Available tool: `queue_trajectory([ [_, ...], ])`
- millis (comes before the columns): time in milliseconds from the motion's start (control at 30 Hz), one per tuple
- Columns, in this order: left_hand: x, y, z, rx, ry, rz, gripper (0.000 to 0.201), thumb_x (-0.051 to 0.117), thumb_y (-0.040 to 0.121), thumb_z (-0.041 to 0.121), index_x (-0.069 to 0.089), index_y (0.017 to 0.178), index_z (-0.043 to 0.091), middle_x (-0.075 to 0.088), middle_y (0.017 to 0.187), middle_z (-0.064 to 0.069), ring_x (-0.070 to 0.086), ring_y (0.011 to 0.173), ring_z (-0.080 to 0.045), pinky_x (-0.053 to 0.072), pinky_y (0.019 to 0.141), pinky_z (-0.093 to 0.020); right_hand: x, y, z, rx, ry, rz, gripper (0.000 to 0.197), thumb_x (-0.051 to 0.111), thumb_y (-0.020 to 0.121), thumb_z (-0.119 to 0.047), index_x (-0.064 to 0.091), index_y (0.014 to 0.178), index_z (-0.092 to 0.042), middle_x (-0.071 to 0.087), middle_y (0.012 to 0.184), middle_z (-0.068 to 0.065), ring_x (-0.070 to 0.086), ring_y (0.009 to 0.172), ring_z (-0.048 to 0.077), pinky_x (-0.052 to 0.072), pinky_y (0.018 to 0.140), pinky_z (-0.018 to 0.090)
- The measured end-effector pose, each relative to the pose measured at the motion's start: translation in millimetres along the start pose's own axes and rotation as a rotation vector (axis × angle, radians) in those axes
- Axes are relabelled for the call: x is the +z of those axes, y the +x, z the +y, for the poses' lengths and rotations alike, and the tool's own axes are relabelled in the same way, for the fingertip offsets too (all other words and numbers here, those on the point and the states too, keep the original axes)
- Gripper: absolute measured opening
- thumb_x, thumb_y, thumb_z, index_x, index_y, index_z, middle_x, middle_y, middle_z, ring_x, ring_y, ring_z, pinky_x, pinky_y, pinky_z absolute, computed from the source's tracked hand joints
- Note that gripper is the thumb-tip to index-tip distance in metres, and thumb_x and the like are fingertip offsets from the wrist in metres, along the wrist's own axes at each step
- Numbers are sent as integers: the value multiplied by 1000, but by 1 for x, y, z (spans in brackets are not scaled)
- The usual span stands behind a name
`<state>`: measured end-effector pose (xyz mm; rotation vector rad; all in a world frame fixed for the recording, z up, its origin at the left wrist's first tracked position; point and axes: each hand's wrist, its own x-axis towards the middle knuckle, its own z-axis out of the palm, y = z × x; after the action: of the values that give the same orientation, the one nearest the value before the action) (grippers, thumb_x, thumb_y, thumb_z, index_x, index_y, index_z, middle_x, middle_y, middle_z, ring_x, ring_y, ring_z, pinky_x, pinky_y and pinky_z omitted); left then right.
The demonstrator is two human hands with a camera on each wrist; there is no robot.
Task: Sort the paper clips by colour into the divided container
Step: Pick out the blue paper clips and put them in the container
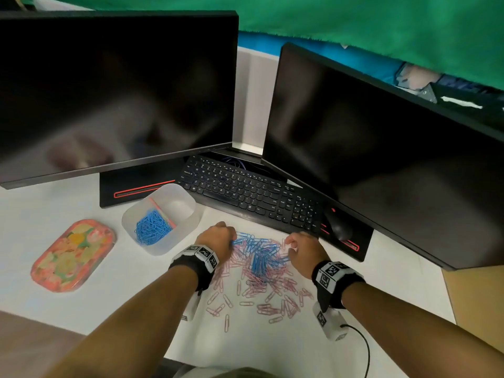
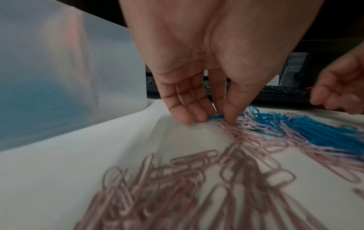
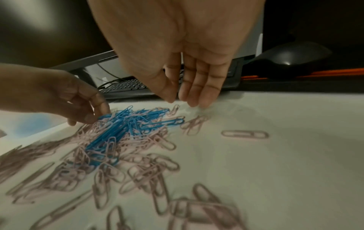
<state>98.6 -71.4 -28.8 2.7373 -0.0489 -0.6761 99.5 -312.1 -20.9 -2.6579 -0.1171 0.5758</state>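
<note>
A: From the head view, where do the clips lie?

B: A mixed heap of blue paper clips (image 1: pixel 259 257) and pink paper clips (image 1: pixel 272 293) is spread on the white desk (image 1: pixel 395 290), in front of the keyboard (image 1: pixel 253 195). The divided container (image 1: pixel 188 227) stands just left of the heap; its nearer compartment holds blue clips, the farther one looks bare. A flowered tin (image 1: pixel 72 255) lies further left, well apart, and a mouse (image 1: pixel 339 227) sits to the right of the keyboard.

A: And the hands there?

B: The left hand (image 1: pixel 216 238) is at the heap's left edge, the right hand (image 1: pixel 306 251) at its right edge, both knuckles up, so the fingers are hidden.

A: The left wrist view?

B: The left hand (image 2: pixel 199 87) points down, thumb and forefinger pinched together on a blue clip (image 2: pixel 215 117) at the heap's edge; the other fingertips (image 2: pixel 189 115) touch the desk. The container's frosted wall (image 2: pixel 69 70) stands just beside it, blue showing through. Pink clips (image 2: pixel 177 179) lie blurred in the foreground.

A: The right wrist view?

B: The right hand (image 3: pixel 189 74) hangs above the desk with fingers nearly straight and loosely together, thumb close by, holding nothing. Its fingertips (image 3: pixel 197 101) are near the far rim of the heap, just beside a pink clip (image 3: pixel 174 109); whether they touch the desk I cannot tell. A lone pink clip (image 3: pixel 245 135) lies apart to the right.
</note>
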Motion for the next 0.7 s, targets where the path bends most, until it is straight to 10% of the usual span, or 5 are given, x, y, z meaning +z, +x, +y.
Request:
queue_trajectory([
  [233,11,-6,0,-65,-27,30,21,51,88,19,63,105,19,62,112,-7,61,101,-27,52,85,-34,10,15,-11,-159,-79,-95,28,52,89,-14,61,112,-27,56,128,5,63,99,21,51,85,28],
  [700,9,-26,-18,-164,-297,45,21,63,80,13,67,96,27,68,92,5,61,84,-15,47,75,-22,19,18,-1,-241,-130,-84,15,59,88,-20,63,102,-18,56,97,-2,58,90,19,46,79,27],
])
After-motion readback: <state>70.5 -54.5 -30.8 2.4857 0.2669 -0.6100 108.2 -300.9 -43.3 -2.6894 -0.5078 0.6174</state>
